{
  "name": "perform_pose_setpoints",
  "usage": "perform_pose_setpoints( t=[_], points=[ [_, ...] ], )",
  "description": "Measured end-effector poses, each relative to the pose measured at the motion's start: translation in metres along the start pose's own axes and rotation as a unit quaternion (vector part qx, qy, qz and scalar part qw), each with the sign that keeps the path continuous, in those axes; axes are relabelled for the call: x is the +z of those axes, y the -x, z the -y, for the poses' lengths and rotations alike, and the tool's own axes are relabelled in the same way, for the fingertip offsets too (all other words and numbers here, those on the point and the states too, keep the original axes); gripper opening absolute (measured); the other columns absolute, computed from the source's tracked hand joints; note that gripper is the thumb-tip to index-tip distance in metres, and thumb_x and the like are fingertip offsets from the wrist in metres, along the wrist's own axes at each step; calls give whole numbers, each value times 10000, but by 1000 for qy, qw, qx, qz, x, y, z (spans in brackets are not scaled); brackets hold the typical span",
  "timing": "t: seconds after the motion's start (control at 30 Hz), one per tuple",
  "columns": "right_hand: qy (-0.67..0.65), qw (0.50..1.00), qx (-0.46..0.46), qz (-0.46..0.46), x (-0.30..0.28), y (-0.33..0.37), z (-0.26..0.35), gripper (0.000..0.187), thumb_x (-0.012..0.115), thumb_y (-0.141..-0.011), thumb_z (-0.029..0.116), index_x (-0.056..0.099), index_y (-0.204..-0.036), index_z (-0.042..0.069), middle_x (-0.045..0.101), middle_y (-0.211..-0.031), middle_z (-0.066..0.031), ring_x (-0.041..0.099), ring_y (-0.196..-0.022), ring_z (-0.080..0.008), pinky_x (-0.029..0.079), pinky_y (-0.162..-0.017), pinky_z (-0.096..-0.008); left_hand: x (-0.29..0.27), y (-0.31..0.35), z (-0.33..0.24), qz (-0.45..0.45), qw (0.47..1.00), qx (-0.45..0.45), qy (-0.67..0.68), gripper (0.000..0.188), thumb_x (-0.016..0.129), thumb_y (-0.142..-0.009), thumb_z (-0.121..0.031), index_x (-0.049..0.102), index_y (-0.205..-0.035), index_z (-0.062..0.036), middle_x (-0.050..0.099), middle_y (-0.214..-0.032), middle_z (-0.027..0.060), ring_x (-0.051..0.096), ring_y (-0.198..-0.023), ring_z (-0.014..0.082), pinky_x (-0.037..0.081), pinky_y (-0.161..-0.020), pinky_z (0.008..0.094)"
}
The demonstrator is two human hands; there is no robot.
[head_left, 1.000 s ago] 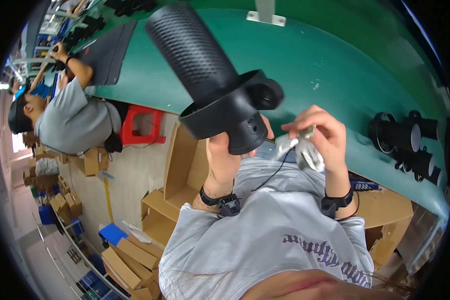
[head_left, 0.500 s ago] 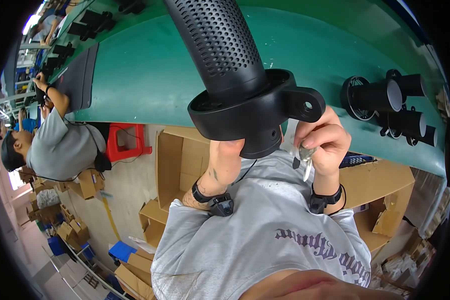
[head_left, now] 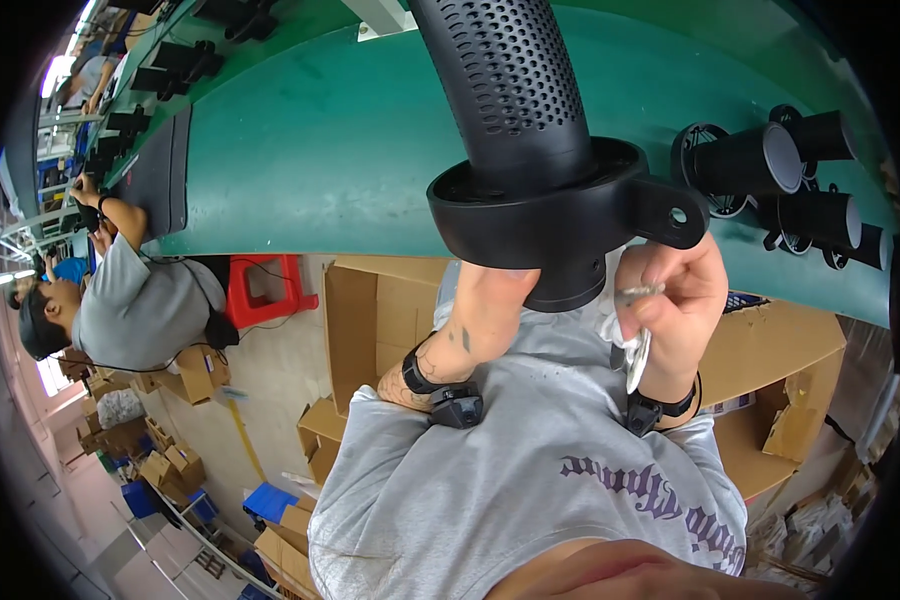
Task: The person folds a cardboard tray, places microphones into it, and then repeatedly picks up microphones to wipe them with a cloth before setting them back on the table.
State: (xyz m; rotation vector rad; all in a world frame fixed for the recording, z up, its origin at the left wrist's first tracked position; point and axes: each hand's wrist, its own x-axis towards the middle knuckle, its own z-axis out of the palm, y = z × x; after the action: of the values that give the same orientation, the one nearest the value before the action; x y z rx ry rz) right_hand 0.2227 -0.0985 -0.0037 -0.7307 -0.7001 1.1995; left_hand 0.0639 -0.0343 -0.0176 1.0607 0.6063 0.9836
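Observation:
A large black fitting (head_left: 540, 215) with a round collar, a side lug with a hole and a short lower socket is raised over the bench's near edge. A perforated black tube (head_left: 515, 75) rises from its collar. My left hand (head_left: 495, 305) grips the fitting from beneath; most of its fingers are hidden behind it. Just under the lug, my right hand (head_left: 680, 300) is closed in a pinch. From its fingers hangs a small crumpled whitish piece (head_left: 638, 352), partly see-through and silvery; its kind is unclear.
Several black cylinders with ringed bases (head_left: 745, 162) lie on the green bench (head_left: 300, 150) at right. A dark mat (head_left: 160, 180) is at left. Cardboard boxes (head_left: 355, 320) stand below the edge. At left, a co-worker (head_left: 140, 305) sits near a red stool (head_left: 255, 290).
The fitting and both hands sit farther right in the picture, partly because the view has shifted. My right fingers have changed their pinch, and more of the whitish piece shows below them.

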Motion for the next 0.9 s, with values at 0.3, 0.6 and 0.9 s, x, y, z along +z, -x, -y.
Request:
perform_pose_setpoints(
  t=[0.3,0.6,0.9],
  points=[
    [273,956,-93,55,15,-6,6,236,741,-748,-19,551,-887,-13,643,-758,-77,610,-655,-91,448,-575,-197,3,-4,0,73,992,66,-73,390,547,-895,-172,484,-1238,3,565,-1184,81,549,-1059,161,453,-887,313],
    [21,1000,0,-6,24,-2,2,199,647,-805,-71,491,-916,-18,616,-842,-129,646,-705,-151,503,-625,-243,11,0,-8,5,992,27,-121,348,406,-953,-237,575,-1119,19,621,-1053,80,602,-940,177,487,-816,306],
    [104,994,-36,22,21,-3,-5,213,623,-815,-77,437,-871,9,574,-746,-97,648,-659,-164,506,-554,-239,12,-1,-8,-1,1000,25,-19,313,544,-899,-183,539,-1143,13,599,-1057,58,566,-914,123,471,-777,278]
  ],
)
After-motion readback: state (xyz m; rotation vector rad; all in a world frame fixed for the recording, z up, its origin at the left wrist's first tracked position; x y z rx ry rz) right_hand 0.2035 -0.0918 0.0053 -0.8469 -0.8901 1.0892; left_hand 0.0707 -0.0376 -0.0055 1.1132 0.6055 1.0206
